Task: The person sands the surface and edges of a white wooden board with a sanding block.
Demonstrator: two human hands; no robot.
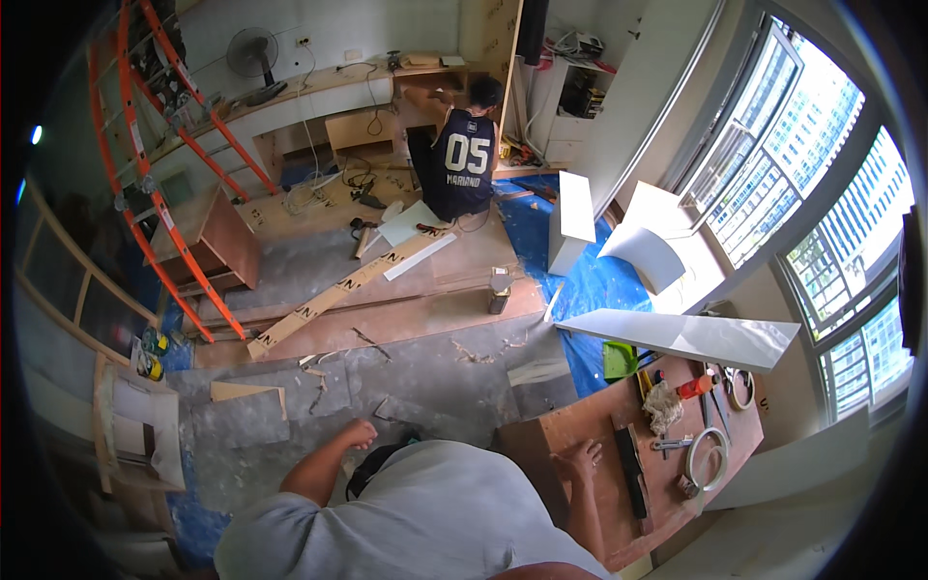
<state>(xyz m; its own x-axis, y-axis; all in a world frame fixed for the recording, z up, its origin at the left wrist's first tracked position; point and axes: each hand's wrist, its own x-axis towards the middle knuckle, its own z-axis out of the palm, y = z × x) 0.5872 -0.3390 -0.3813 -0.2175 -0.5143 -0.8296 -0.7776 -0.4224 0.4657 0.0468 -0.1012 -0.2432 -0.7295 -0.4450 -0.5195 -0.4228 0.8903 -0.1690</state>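
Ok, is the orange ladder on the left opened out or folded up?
Opened out and standing: the front and rear rails of the ladder spread apart toward their feet. Its top is out of view.

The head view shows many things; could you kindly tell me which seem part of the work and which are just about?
Likely part of the work: brown bench under the right hand; long black bar beside that hand.

Probably just standing or lying about: orange ladder; fan; green dustpan.
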